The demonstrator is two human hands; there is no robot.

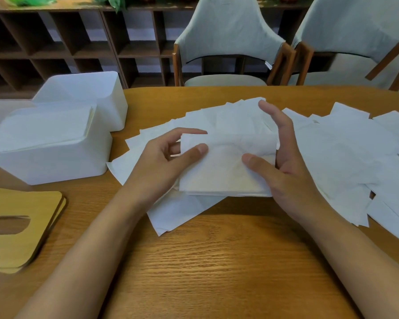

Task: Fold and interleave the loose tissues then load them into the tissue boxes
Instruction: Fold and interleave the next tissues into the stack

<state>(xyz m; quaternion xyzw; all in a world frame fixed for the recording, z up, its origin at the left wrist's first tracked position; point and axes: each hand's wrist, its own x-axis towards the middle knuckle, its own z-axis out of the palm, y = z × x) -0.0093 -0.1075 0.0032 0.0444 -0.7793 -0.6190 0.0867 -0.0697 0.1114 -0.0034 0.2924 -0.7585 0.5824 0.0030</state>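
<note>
A small stack of folded white tissues (226,171) lies in the middle of the wooden table (217,261). My left hand (164,162) holds its left edge, thumb on top and fingers behind. My right hand (283,162) grips its right end, thumb pressed on top and fingers standing along the far side. Loose white tissues (346,153) are spread across the table behind and to the right. At the left stand two white tissue boxes: the near one (51,164) is filled with folded tissues, the far one (88,93) is open.
Two wooden box lids (21,224) with oval slots are stacked at the near left. Two grey chairs (228,38) stand behind the table, and a dark cubby shelf (67,42) runs along the back left. Bare table lies between my forearms.
</note>
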